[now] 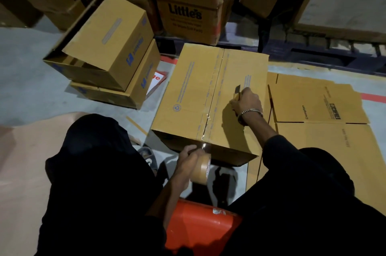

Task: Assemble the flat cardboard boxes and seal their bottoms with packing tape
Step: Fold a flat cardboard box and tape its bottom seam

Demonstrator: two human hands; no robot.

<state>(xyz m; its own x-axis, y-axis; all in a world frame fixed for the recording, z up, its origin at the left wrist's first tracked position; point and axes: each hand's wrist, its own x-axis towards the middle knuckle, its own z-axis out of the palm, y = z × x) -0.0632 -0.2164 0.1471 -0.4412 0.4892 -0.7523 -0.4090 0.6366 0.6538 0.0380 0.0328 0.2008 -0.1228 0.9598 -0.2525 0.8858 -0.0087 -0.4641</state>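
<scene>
Box (pixel 211 97) on the floor, bottom up, seam already taped along its length. Left hand (pixel 189 154) gripping the tape roll (pixel 202 169) at the box's near edge; right hand (pixel 246 100) on top, pinching a small cutter (pixel 237 90). Two finished boxes (pixel 108 55) stacked left of it, flat cardboard (pixel 317 99) right, marked "Crompton". "Little's" readable behind.
</scene>
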